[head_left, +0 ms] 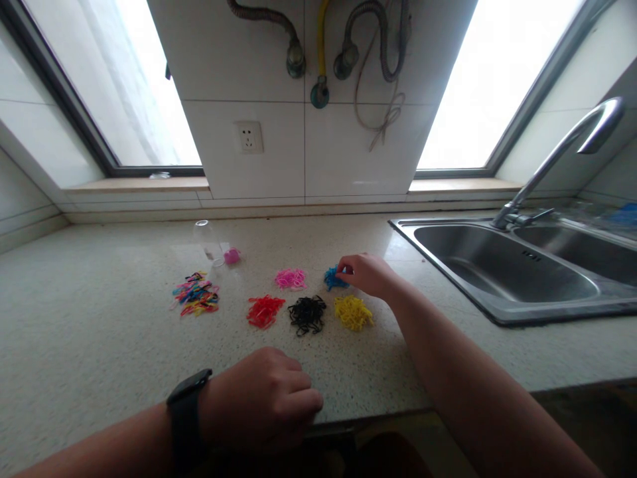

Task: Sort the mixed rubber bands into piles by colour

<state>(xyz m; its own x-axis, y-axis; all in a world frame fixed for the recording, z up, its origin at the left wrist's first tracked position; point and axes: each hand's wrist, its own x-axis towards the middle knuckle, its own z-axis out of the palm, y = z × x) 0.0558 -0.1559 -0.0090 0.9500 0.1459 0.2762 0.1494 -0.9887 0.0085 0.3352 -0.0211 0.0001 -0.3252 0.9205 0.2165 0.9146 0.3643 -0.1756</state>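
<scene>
My right hand point(367, 273) reaches over the small blue pile of rubber bands point(334, 279), thumb and fingers pinched together at its right side. Whatever the fingertips hold is too small to make out. My left hand point(263, 395), with a black watch point(189, 386) on its wrist, rests as a loose fist by the counter's front edge. Nothing shows in it. Between the hands lie red point(265, 311), black point(307, 315) and yellow point(353, 313) piles of rubber bands. A pink pile point(290, 279) sits left of the blue one, and a mixed-colour pile point(197, 294) lies farther left.
Behind the mixed pile, a clear plastic bottle point(209, 244) lies on the speckled counter point(109, 299), a pink cap point(231, 255) beside it. A steel double sink point(497, 265) with a tall faucet point(562, 156) occupies the right. A tiled wall point(279, 172) rises behind.
</scene>
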